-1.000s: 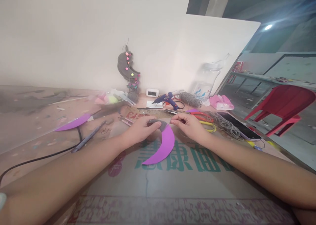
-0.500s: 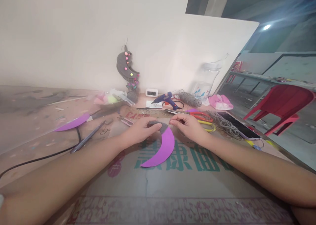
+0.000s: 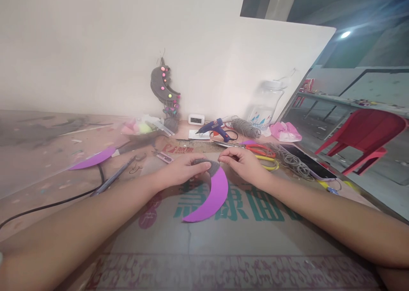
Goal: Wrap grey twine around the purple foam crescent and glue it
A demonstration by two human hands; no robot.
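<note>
A purple foam crescent (image 3: 213, 197) lies on a flattened cardboard box (image 3: 243, 235) with green print. Its upper tip is wrapped in grey twine. My left hand (image 3: 182, 170) rests on that wrapped tip, fingers pressed down over it. My right hand (image 3: 238, 161) is just right of the tip, fingers pinched together, seemingly on the twine end, which is too thin to make out.
A second purple crescent (image 3: 92, 159) lies at the left beside a black cable (image 3: 64, 201). Behind the hands are a blue glue gun (image 3: 214, 128), red scissors (image 3: 260, 148), a grey twine bundle (image 3: 246, 128), a phone (image 3: 308, 163), a finished decorated crescent (image 3: 163, 86) against the wall, and a plastic jar (image 3: 266, 105). A red chair (image 3: 367, 133) stands right.
The purple crescent has turned slightly, its wide part shifting right. Both hands stay at its wrapped tip with only small finger movements.
</note>
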